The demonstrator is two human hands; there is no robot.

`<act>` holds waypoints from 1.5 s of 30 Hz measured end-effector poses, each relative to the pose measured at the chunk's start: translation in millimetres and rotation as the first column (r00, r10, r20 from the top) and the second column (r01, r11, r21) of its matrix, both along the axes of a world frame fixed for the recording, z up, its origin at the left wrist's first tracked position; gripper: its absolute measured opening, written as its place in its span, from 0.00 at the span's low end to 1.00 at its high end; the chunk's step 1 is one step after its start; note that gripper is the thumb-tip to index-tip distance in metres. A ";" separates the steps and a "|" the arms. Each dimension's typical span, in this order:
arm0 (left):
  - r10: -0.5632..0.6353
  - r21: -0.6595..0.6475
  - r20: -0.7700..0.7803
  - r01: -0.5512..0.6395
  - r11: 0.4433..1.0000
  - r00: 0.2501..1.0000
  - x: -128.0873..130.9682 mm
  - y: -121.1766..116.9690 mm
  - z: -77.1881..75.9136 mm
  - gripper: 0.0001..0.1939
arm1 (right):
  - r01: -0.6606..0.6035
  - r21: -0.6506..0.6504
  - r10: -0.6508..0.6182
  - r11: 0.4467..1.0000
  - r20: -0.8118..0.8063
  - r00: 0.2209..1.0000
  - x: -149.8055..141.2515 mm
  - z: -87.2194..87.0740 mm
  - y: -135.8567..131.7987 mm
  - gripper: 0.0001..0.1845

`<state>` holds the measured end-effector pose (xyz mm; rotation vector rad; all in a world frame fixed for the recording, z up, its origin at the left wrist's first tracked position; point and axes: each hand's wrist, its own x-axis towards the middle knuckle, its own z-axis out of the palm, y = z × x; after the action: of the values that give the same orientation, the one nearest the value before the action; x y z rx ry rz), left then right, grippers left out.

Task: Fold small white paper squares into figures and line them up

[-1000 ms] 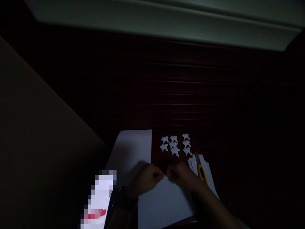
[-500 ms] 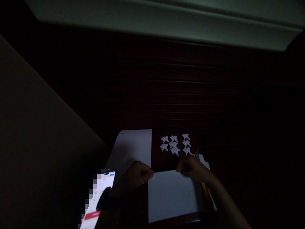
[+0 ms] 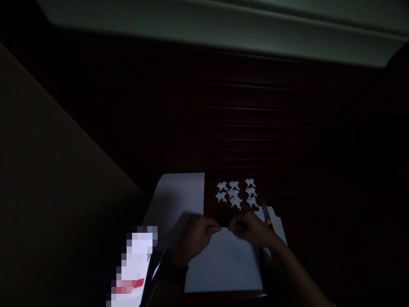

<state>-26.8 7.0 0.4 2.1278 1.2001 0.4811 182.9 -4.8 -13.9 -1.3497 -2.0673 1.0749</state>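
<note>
A white sheet of paper (image 3: 225, 266) lies at the near side of the dark table. Its far edge is pinched by my left hand (image 3: 200, 232) and my right hand (image 3: 247, 226), which are close together with a short stretch of edge between them. Both hands have their fingers closed. Beyond them several small folded white paper figures (image 3: 234, 194) lie in three columns. A larger stack or sheet of white paper (image 3: 182, 192) lies to the left, partly behind my left hand.
A lit phone (image 3: 131, 264), partly pixelated, stands at the lower left. To the right a utility knife (image 3: 268, 219) with a yellow handle lies on more white paper (image 3: 277, 221). A pale wall or panel edge (image 3: 223, 32) crosses the top. The room is very dark.
My left hand has moved right along the paper's far edge and my right hand slightly left, so they are closer together. The sheet has shifted left, uncovering more of the knife.
</note>
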 end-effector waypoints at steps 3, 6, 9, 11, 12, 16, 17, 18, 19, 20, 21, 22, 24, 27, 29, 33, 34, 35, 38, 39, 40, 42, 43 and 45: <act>-0.025 -0.027 -0.006 0.025 0.999 1.000 -2.8 -0.6 -1.3 0.12 | -0.049 0.001 0.049 0.999 0.000 0.999 -5.5 3.5 -2.4 0.11; -0.052 -0.046 0.006 0.052 0.998 0.999 -5.2 -0.1 -0.2 0.12 | -0.071 -0.012 0.071 0.997 -0.026 0.997 -7.9 7.5 -4.2 0.12; -0.050 -0.075 0.015 0.051 0.996 0.999 -10.0 1.0 2.0 0.11 | -0.079 -0.038 0.078 0.996 -0.031 0.996 -3.6 12.5 -3.7 0.13; -0.040 -0.099 0.020 0.042 0.994 0.999 -16.4 3.0 2.4 0.12 | -0.087 -0.057 0.085 0.995 -0.027 0.996 2.1 16.0 -2.6 0.12; -0.038 -0.114 0.021 0.040 0.993 0.999 -20.5 4.4 2.1 0.13 | -0.092 -0.070 0.090 0.993 -0.026 0.996 5.4 17.6 -2.1 0.12; -0.027 -0.148 0.010 0.028 0.989 1.000 -37.7 11.7 -3.0 0.14 | -0.092 -0.104 0.092 0.990 -0.005 0.996 21.5 21.5 -1.3 0.10; -0.027 -0.157 0.002 0.027 0.987 1.000 -41.4 13.5 -4.6 0.15 | -0.089 -0.119 0.089 0.989 -0.003 0.996 26.6 22.1 -1.2 0.09; -0.017 -0.165 -0.003 0.016 0.986 1.000 -44.7 15.1 -6.1 0.15 | -0.089 -0.138 0.089 0.986 -0.008 0.996 32.2 22.8 -1.0 0.09; -0.007 -0.172 -0.007 0.006 0.985 1.000 -47.6 16.5 -7.5 0.15 | -0.092 -0.159 0.090 0.983 -0.022 0.996 37.9 23.7 -0.7 0.10; 0.003 -0.176 -0.009 -0.004 0.984 1.000 -50.0 17.7 -8.6 0.15 | -0.095 -0.179 0.089 0.979 -0.041 0.995 43.5 24.8 -0.3 0.11; 0.013 -0.179 -0.010 -0.014 0.984 1.000 -52.0 18.6 -9.4 0.15 | -0.096 -0.196 0.087 0.976 -0.059 0.995 48.3 26.2 0.3 0.11; 0.022 -0.180 -0.012 -0.023 0.983 1.000 -53.6 19.3 -9.9 0.15 | -0.085 -0.207 0.072 0.975 -0.069 0.995 51.8 27.6 0.9 0.11; 0.044 -0.185 -0.013 -0.046 0.982 0.999 -55.6 19.9 -10.5 0.14 | -0.009 -0.186 -0.006 0.982 -0.080 0.997 52.7 29.9 1.9 0.10; 0.066 -0.218 0.011 -0.062 0.974 0.998 -55.8 19.5 -10.4 0.14 | 0.139 -0.045 -0.144 0.989 -0.127 0.982 36.1 28.0 1.5 0.14; 0.054 -0.237 0.034 -0.045 0.970 0.998 -54.4 18.8 -9.8 0.14 | 0.154 -0.011 -0.154 0.988 -0.153 0.976 18.4 22.2 0.4 0.23; 0.043 -0.226 0.040 -0.033 0.974 0.998 -51.8 17.9 -6.0 0.15 | 0.150 -0.052 -0.154 0.987 -0.089 0.984 -2.7 9.0 0.2 0.11; 0.042 -0.227 0.041 -0.032 0.973 0.998 -51.6 17.8 -4.4 0.16 | 0.181 -0.048 -0.184 0.982 -0.080 0.980 -2.6 7.5 1.0 0.13; 0.039 -0.232 0.044 -0.028 0.972 0.998 -51.5 17.5 -2.4 0.16 | 0.214 -0.039 -0.217 0.976 -0.082 0.973 -0.6 7.2 2.0 0.13; 0.037 -0.247 0.078 -0.017 0.969 0.996 -51.6 15.8 5.8 0.15 | 0.284 -0.031 -0.286 0.958 -0.125 0.950 11.0 12.2 5.6 0.15; 0.044 -0.249 0.095 -0.020 0.968 0.995 -51.7 14.8 9.1 0.15 | 0.294 -0.039 -0.297 0.955 -0.139 0.945 15.4 15.2 6.5 0.15; 0.051 -0.251 0.110 -0.022 0.968 0.993 -51.9 13.7 12.6 0.15 | 0.301 -0.049 -0.305 0.952 -0.154 0.940 19.8 18.4 7.0 0.16; 0.085 -0.243 0.131 -0.051 0.969 0.988 -53.2 11.9 19.1 0.14 | 0.297 -0.088 -0.309 0.951 -0.186 0.933 28.7 24.4 6.9 0.16; 0.097 -0.234 0.136 -0.063 0.970 0.986 -54.6 11.5 21.7 0.13 | 0.289 -0.111 -0.306 0.951 -0.208 0.929 33.6 26.8 6.3 0.17; 0.100 -0.216 0.147 -0.067 0.974 0.984 -58.8 12.5 25.0 0.13 | 0.301 -0.159 -0.333 0.940 -0.250 0.909 44.4 29.8 4.6 0.16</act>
<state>-85.6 19.5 25.4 1.8316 1.1991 0.5243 227.3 -0.2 15.9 -1.4405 -1.5430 1.1748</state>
